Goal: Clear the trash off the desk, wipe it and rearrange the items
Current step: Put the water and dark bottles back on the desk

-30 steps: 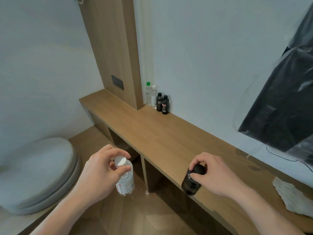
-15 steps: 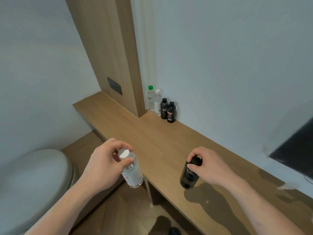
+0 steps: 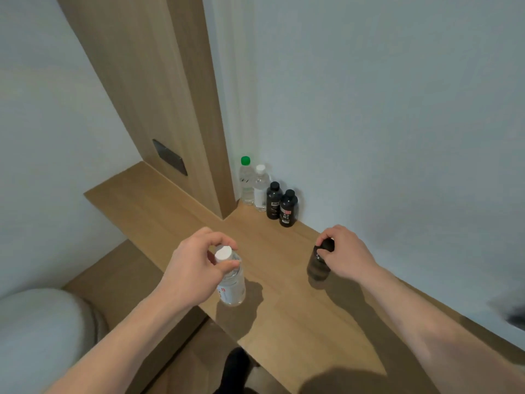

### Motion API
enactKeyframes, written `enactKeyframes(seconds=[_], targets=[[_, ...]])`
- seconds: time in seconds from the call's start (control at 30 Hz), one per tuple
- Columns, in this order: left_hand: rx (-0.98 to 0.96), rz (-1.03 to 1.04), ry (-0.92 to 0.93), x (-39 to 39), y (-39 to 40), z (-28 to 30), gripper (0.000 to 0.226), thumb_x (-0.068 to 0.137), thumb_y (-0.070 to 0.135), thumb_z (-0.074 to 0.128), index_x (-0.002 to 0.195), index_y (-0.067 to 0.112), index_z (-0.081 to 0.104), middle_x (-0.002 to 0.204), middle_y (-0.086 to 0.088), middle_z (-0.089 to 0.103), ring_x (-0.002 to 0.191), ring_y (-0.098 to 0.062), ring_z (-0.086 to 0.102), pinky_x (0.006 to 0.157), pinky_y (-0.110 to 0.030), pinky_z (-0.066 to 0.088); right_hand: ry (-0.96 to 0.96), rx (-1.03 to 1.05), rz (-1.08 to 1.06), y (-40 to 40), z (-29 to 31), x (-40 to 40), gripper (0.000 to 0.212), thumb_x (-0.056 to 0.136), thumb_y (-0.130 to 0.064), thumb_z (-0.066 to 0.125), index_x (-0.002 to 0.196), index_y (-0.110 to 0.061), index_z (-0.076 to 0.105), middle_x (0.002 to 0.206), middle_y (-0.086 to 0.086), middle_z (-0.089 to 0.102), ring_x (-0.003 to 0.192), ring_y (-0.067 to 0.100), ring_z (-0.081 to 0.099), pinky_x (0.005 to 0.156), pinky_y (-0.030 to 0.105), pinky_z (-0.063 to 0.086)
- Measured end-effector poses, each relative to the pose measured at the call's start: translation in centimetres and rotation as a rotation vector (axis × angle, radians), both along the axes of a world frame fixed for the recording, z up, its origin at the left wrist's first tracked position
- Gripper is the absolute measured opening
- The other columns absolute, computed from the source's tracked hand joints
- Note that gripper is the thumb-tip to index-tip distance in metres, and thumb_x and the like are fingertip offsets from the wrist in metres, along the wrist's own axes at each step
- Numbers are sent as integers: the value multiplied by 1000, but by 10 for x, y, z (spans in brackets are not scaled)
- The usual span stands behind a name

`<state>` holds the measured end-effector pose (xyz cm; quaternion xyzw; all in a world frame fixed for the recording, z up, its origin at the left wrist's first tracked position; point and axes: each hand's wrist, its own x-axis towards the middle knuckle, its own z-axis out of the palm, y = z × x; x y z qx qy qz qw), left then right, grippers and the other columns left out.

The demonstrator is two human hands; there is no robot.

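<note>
My left hand (image 3: 196,265) grips a clear water bottle (image 3: 231,282) by its white cap, above the front part of the wooden desk (image 3: 284,317). My right hand (image 3: 345,255) holds a black bottle (image 3: 318,267) by its cap over the desk's middle. In the back corner against the wall stand a clear bottle with a green cap (image 3: 246,180), a clear bottle with a white cap (image 3: 261,187) and two black bottles (image 3: 281,204), close together.
A wooden panel (image 3: 159,95) with a dark wall plate (image 3: 169,156) rises at the desk's back left. A grey rounded seat (image 3: 39,336) sits low on the left. White wall runs behind the desk. A dark blurred thing shows at the right edge (image 3: 515,317).
Both hands have carried their bottles forward over the desk toward the corner bottles. The view has turned left, so the black monitor and the white cloth on the right have left the frame.
</note>
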<state>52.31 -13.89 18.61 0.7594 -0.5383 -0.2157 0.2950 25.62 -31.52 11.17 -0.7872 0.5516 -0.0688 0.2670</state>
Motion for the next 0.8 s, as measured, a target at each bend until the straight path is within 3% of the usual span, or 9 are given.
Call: enactKeyframes(seconds=[0.17, 0.27, 0.5, 0.8], targets=[[15, -105, 18, 48, -64, -15, 22, 82, 35, 87, 91, 42, 69, 96, 17, 60, 76, -5, 59, 67, -23, 43, 20, 8, -137, -53, -25, 43, 17, 94, -20, 69, 86, -34, 64, 105, -6, 55, 99, 21, 59, 83, 34, 49], [30, -166, -6, 69, -97, -21, 23, 82, 34, 87, 92, 42, 68, 94, 16, 58, 75, -8, 58, 65, -21, 41, 43, 18, -195, -80, -44, 66, 15, 97, -15, 67, 92, -29, 67, 108, -3, 55, 99, 21, 59, 89, 36, 52], [51, -240, -46, 111, -156, -35, 23, 81, 34, 87, 94, 39, 70, 93, 17, 57, 77, -3, 58, 67, -23, 43, 169, 10, -239, -129, -67, 104, 7, 100, -18, 60, 103, -23, 64, 112, -1, 53, 101, 26, 61, 86, 37, 49], [46, -309, -64, 138, -203, -46, 20, 81, 35, 85, 95, 41, 72, 93, 18, 57, 76, -5, 57, 71, -29, 50, 232, 11, -245, -158, -85, 116, 26, 90, -2, 58, 107, -20, 64, 117, 2, 56, 101, 29, 63, 86, 39, 52]])
